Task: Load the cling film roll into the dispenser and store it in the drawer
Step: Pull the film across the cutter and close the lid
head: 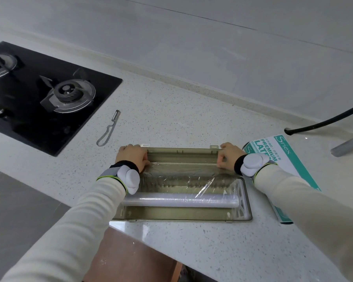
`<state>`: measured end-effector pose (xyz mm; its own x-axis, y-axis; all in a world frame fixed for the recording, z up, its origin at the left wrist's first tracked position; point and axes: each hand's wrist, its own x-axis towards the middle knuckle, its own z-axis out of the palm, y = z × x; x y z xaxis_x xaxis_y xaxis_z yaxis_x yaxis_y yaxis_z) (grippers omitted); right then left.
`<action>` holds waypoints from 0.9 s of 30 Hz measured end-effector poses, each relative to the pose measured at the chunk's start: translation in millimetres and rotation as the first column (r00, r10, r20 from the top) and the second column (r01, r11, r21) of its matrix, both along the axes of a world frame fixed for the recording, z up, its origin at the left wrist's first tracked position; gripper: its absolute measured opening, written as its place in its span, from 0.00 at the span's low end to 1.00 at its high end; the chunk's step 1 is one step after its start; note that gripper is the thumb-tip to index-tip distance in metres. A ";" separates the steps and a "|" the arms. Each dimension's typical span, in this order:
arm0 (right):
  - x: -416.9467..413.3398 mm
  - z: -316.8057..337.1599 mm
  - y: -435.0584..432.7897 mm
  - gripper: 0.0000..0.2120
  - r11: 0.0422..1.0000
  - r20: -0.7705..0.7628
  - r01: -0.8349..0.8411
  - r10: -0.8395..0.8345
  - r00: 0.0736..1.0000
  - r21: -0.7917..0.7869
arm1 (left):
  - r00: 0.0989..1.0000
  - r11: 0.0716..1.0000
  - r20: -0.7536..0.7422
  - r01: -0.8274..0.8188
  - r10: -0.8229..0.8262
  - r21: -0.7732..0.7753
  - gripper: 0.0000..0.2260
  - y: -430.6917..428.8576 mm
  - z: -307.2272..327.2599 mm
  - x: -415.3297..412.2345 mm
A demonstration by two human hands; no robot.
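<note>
A smoky, see-through cling film dispenser [179,217] lies open on the speckled white counter, lid folded back toward the wall. The cling film roll [179,199] sits lengthwise in its near tray. A sheet of film [183,171] is drawn from the roll across the middle ridge of the dispenser. My left hand [131,156] pinches the film's left corner there, and my right hand [229,155] pinches the right corner. The film looks crinkled near its right side. No drawer is in view.
A black gas hob [39,94] fills the counter's left part. A metal peeler [109,128] lies between hob and dispenser. A white and teal glove box [281,157] sits under my right forearm. A black hose [324,121] and grey pipe are at the right edge.
</note>
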<state>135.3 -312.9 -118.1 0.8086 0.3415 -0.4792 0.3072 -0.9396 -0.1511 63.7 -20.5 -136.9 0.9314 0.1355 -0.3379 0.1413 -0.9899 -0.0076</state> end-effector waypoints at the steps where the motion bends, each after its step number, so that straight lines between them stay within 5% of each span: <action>1: 1.3 0.6 0.0 0.09 1.000 -0.025 -0.016 0.017 1.000 0.005 | 1.000 1.000 0.000 -0.017 0.017 0.004 0.10 -0.5 -0.2 -0.7; 16: 3.6 9.4 -0.7 0.11 0.986 0.139 0.098 -0.116 0.983 0.134 | 0.909 0.879 0.181 -0.288 0.376 -0.379 0.05 -0.5 6.5 -8.2; 27: -5.3 22.7 -6.5 0.09 0.978 0.340 0.069 -0.133 0.931 0.195 | 0.842 0.842 0.345 -0.213 0.416 -0.495 0.07 -0.9 18.7 -15.0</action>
<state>130.0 -319.4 -95.4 0.9481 0.3018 -0.0998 0.2752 -0.9364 -0.2177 48.7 -21.4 -118.2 0.9226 0.3855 -0.0156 0.3339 -0.7776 0.5328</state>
